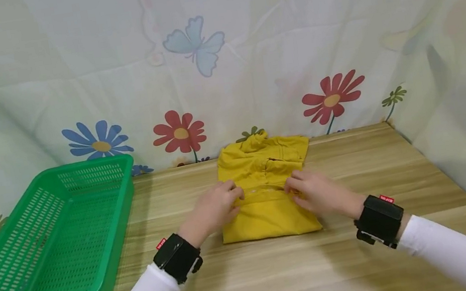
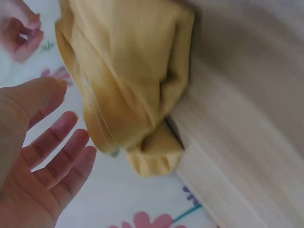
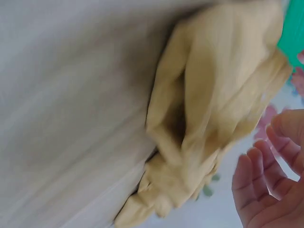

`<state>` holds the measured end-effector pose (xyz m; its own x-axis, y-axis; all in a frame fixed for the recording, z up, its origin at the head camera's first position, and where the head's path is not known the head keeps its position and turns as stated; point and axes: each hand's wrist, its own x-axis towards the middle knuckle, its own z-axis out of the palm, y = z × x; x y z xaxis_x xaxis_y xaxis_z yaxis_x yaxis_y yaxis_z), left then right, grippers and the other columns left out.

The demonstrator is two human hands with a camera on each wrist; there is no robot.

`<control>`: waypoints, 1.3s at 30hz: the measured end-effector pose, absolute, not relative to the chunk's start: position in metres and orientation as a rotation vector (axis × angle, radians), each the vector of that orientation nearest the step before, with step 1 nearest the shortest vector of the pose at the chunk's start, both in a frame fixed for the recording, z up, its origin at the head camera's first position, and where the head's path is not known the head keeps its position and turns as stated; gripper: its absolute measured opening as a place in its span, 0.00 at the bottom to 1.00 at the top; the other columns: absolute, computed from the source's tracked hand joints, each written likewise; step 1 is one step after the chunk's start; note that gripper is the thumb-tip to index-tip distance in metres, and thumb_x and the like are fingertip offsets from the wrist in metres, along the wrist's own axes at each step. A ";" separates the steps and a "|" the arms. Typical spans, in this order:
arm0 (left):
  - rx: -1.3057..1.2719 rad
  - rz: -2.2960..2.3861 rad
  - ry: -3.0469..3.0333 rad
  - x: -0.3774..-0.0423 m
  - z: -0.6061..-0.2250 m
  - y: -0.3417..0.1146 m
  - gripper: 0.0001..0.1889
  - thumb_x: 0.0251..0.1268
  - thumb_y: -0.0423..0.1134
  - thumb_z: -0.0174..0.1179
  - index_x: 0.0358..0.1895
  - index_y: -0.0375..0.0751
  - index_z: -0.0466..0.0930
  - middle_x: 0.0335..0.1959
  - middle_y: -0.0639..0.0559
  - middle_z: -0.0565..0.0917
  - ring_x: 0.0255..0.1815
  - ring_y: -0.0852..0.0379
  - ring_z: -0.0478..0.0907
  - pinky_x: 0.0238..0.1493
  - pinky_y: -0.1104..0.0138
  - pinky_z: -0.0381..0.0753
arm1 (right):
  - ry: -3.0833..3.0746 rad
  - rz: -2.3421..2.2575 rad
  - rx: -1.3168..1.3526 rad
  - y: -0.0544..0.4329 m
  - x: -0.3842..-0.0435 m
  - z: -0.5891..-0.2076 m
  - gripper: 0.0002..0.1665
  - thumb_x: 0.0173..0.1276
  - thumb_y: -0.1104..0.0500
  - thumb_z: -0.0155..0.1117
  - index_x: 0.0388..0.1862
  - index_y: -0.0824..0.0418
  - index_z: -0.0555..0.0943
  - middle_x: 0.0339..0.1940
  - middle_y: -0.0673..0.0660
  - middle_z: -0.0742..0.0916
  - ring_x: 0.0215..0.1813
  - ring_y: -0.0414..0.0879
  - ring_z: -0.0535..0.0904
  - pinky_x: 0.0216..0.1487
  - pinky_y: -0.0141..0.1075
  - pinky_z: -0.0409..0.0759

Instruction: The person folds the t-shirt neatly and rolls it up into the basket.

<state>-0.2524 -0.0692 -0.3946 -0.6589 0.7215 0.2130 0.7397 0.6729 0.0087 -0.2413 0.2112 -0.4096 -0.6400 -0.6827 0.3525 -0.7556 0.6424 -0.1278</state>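
A folded yellow garment with a stitched band across it lies on the table, its far part wrinkled and bunched. My left hand hovers over the garment's left edge. At the opposite edge is my right hand, level with the left. In the left wrist view, the left hand has its fingers spread and loosely bent, beside the yellow cloth and holding nothing. Likewise in the right wrist view, the right hand shows relaxed fingers apart from the cloth.
On the left stands a green plastic basket with perforated sides. The wood-grain table extends around the garment. A pale curtain printed with flowers and a butterfly hangs behind the table and along its sides.
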 end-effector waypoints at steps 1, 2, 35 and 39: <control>-1.210 -0.124 -2.715 -0.247 -0.395 -0.068 0.11 0.56 0.41 0.67 0.42 0.46 0.80 0.35 0.52 0.75 0.34 0.55 0.73 0.37 0.66 0.76 | -2.580 0.374 1.204 0.209 -0.236 -0.410 0.13 0.54 0.64 0.72 0.38 0.61 0.79 0.33 0.53 0.79 0.30 0.42 0.73 0.33 0.32 0.76; -1.226 -0.113 -2.731 -0.242 -0.395 -0.067 0.11 0.57 0.41 0.66 0.42 0.46 0.80 0.36 0.52 0.76 0.35 0.55 0.73 0.38 0.66 0.77 | -2.579 0.363 1.236 0.208 -0.232 -0.411 0.14 0.54 0.64 0.72 0.39 0.60 0.79 0.34 0.53 0.79 0.31 0.42 0.73 0.33 0.33 0.77; -1.219 -0.144 -2.721 -0.212 -0.439 -0.068 0.03 0.60 0.35 0.60 0.29 0.47 0.78 0.24 0.58 0.79 0.24 0.62 0.76 0.26 0.68 0.75 | -2.783 0.413 1.204 0.206 -0.197 -0.443 0.05 0.62 0.67 0.61 0.35 0.58 0.78 0.32 0.50 0.81 0.33 0.40 0.78 0.33 0.33 0.78; -1.192 -0.312 -2.813 -0.209 -0.435 -0.070 0.03 0.62 0.36 0.59 0.31 0.46 0.80 0.23 0.58 0.80 0.23 0.65 0.73 0.25 0.71 0.73 | -2.868 0.620 1.172 0.210 -0.196 -0.439 0.06 0.64 0.68 0.58 0.37 0.59 0.79 0.33 0.52 0.84 0.34 0.38 0.79 0.35 0.33 0.78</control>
<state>-0.2088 -0.0703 -0.4347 -0.6964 0.7032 0.1432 0.7175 0.6783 0.1584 -0.1964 0.2101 -0.4388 -0.7249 -0.6767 0.1288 -0.6695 0.6481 -0.3628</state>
